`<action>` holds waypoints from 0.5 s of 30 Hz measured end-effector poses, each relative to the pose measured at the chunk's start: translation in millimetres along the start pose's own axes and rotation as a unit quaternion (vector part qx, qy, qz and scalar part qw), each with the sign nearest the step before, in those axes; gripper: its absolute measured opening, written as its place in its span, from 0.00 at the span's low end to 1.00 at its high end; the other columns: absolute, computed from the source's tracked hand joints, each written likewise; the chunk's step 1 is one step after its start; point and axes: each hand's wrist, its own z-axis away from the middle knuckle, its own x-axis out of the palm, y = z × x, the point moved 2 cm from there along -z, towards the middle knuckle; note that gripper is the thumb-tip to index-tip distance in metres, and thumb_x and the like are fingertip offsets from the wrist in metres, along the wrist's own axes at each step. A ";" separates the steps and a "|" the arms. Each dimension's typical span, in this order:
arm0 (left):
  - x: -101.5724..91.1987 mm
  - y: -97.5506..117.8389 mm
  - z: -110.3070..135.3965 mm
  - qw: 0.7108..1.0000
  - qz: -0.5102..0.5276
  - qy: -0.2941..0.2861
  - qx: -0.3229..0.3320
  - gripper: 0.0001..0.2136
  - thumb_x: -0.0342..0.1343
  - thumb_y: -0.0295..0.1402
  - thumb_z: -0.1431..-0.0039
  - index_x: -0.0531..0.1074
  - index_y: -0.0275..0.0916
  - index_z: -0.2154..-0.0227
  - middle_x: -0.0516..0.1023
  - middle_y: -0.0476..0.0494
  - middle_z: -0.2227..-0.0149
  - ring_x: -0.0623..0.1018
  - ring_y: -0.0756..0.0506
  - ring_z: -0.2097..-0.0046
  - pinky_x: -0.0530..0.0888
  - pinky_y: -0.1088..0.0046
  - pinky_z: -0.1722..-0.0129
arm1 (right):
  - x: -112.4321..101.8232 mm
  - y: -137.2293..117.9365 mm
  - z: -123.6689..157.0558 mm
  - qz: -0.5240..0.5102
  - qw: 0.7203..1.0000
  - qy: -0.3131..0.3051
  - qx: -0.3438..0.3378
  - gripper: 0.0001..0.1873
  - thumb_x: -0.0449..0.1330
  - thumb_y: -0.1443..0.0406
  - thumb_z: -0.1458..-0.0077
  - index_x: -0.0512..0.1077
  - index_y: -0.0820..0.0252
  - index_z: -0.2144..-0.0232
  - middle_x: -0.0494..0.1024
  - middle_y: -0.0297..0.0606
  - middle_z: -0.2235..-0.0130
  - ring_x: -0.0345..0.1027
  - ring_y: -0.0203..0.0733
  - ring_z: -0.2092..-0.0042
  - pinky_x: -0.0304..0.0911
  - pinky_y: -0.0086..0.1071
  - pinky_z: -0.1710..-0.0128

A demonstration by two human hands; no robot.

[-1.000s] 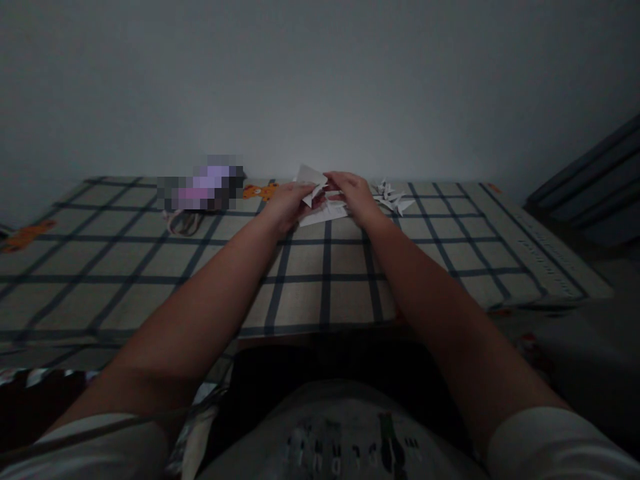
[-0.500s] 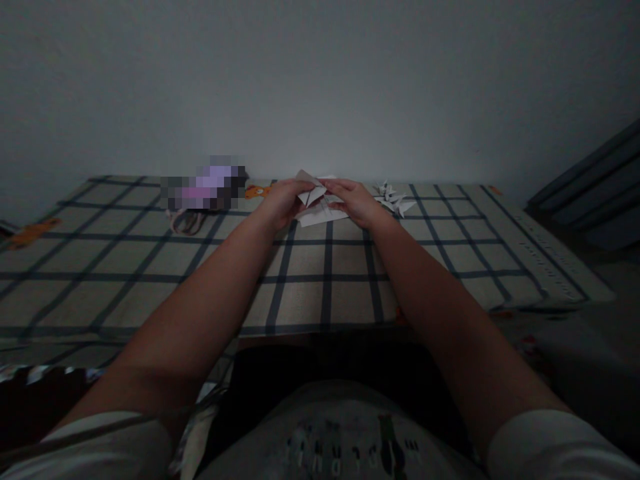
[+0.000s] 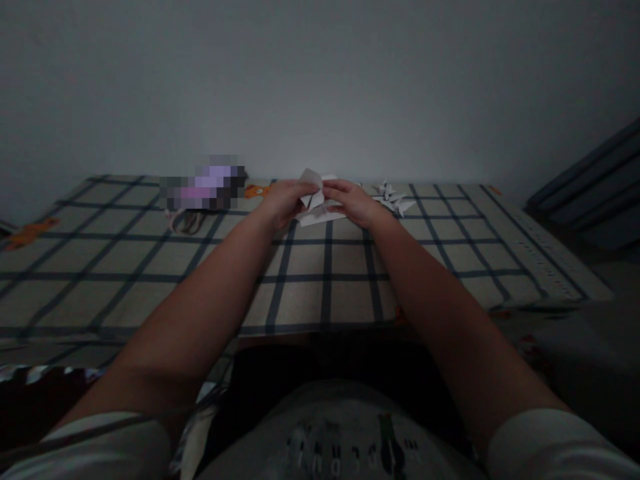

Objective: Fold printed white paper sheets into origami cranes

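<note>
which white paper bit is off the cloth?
The folded white paper piece pinched between left hand and right hand. The flat white sheet and the small pointed folded pieces lie on the checked cloth.

Arms outstretched; left hand (image 3: 283,203) and right hand (image 3: 353,201) close together.

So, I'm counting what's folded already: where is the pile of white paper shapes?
Head view: the pile lies on the checked cloth at its far edge by the wall, just right of the right hand, which pinches a folded paper with the left hand.
</note>
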 end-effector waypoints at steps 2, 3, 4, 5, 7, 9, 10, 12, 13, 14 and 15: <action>1.4 -1.2 0.4 1.000 -0.012 -0.005 0.014 0.05 0.63 0.28 0.50 0.78 0.34 0.69 0.79 0.44 0.71 0.76 0.48 0.72 0.73 0.74 0.72 | 1.3 1.3 -1.1 0.004 1.000 0.009 0.001 0.23 0.70 0.53 0.50 0.78 0.54 0.54 0.80 0.36 0.51 0.73 0.39 0.51 0.71 0.34 0.53; 2.3 -1.7 0.8 1.000 -0.014 -0.002 0.018 0.04 0.62 0.28 0.50 0.78 0.34 0.70 0.78 0.44 0.71 0.76 0.48 0.72 0.73 0.74 0.72 | 2.0 1.6 -1.6 0.006 1.000 0.016 0.002 0.22 0.70 0.53 0.51 0.78 0.54 0.55 0.80 0.36 0.52 0.73 0.39 0.52 0.72 0.33 0.54; 3.4 -2.0 1.4 1.000 -0.016 0.005 0.020 0.03 0.62 0.27 0.51 0.77 0.34 0.71 0.78 0.43 0.72 0.76 0.48 0.72 0.73 0.73 0.71 | 2.6 1.8 -2.0 0.006 1.000 0.022 0.001 0.22 0.71 0.53 0.51 0.78 0.55 0.56 0.80 0.36 0.52 0.73 0.39 0.53 0.72 0.33 0.55; 4.5 -2.1 2.2 1.000 -0.018 0.011 0.019 0.03 0.61 0.27 0.51 0.77 0.35 0.72 0.78 0.43 0.72 0.75 0.48 0.72 0.74 0.72 0.70 | 3.4 1.9 -2.3 0.004 1.000 0.025 -0.001 0.21 0.71 0.53 0.51 0.78 0.55 0.56 0.80 0.36 0.53 0.73 0.38 0.54 0.73 0.33 0.55; 7.1 -2.3 4.0 0.999 -0.024 0.012 0.018 0.02 0.61 0.26 0.52 0.76 0.35 0.72 0.78 0.43 0.72 0.76 0.48 0.71 0.76 0.70 0.66 | 4.8 1.6 -2.8 -0.002 1.000 0.024 -0.010 0.20 0.70 0.53 0.51 0.77 0.55 0.57 0.80 0.36 0.52 0.74 0.38 0.54 0.74 0.33 0.55; 9.6 -2.6 5.3 0.999 -0.025 -0.004 0.023 0.04 0.61 0.26 0.52 0.76 0.35 0.71 0.79 0.42 0.71 0.77 0.47 0.69 0.78 0.68 0.61 | 5.9 1.2 -3.2 -0.005 1.000 0.025 -0.015 0.19 0.70 0.54 0.50 0.76 0.55 0.58 0.80 0.36 0.53 0.75 0.38 0.55 0.74 0.33 0.55; 10.7 -2.8 5.6 0.999 -0.024 -0.012 0.030 0.05 0.61 0.26 0.52 0.76 0.34 0.69 0.79 0.42 0.70 0.78 0.47 0.68 0.78 0.68 0.59 | 6.1 1.0 -3.3 -0.005 0.999 0.030 -0.014 0.19 0.70 0.55 0.50 0.76 0.56 0.58 0.81 0.36 0.54 0.75 0.37 0.57 0.74 0.33 0.55; 12.3 -3.6 5.6 0.999 -0.017 -0.019 0.045 0.10 0.61 0.24 0.53 0.77 0.34 0.65 0.81 0.44 0.67 0.79 0.48 0.65 0.78 0.68 0.55 | 6.1 0.6 -3.6 -0.007 0.999 0.047 -0.009 0.17 0.70 0.57 0.49 0.76 0.56 0.58 0.81 0.35 0.58 0.75 0.36 0.60 0.75 0.34 0.55; 12.9 -4.1 5.5 0.998 -0.014 -0.017 0.051 0.12 0.60 0.24 0.54 0.77 0.35 0.63 0.81 0.45 0.66 0.79 0.48 0.64 0.78 0.68 0.54 | 6.1 0.3 -3.7 -0.008 0.998 0.055 -0.010 0.16 0.70 0.58 0.49 0.76 0.57 0.58 0.81 0.35 0.61 0.75 0.36 0.61 0.75 0.34 0.55; 13.5 -4.4 5.3 0.998 -0.012 -0.013 0.055 0.14 0.60 0.23 0.55 0.77 0.36 0.61 0.81 0.46 0.65 0.79 0.48 0.64 0.78 0.68 0.54 | 6.1 -0.1 -3.8 -0.008 0.998 0.060 -0.013 0.16 0.69 0.59 0.49 0.76 0.57 0.59 0.81 0.34 0.62 0.75 0.35 0.62 0.75 0.34 0.54; 14.1 -4.7 5.2 0.998 -0.010 -0.010 0.058 0.17 0.60 0.22 0.55 0.78 0.37 0.59 0.81 0.47 0.64 0.80 0.48 0.63 0.78 0.68 0.54 | 6.2 -0.6 -3.9 -0.008 0.998 0.063 -0.019 0.15 0.69 0.60 0.49 0.76 0.57 0.59 0.81 0.34 0.63 0.75 0.35 0.62 0.74 0.34 0.54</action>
